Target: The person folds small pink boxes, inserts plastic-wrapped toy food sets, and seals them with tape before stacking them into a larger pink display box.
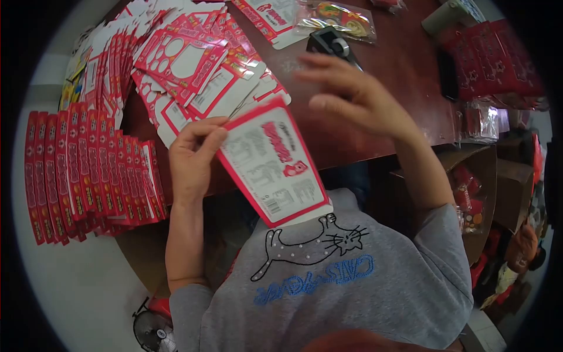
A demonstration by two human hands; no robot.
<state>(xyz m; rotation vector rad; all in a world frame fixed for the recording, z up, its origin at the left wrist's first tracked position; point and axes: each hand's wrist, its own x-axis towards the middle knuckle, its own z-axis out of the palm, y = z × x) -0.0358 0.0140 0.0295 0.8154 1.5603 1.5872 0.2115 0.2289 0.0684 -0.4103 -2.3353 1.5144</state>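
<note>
My left hand pinches the upper left edge of a printed red-and-white carton between thumb and fingers. The carton is tilted in front of my chest, its panel of grey print and a barcode facing up. Over the table, my right hand is raised with fingers apart, holding nothing and slightly blurred. Just beyond its fingertips sits a black tape dispenser with a roll of tape. Beside my left hand lies a heap of flat printed cartons, some with cut-out windows.
Rows of stacked red cartons stand at the left. On the dark red table are a clear packet of colourful pieces and red packages at the right. A cardboard box stands below the right edge; a fan is on the floor.
</note>
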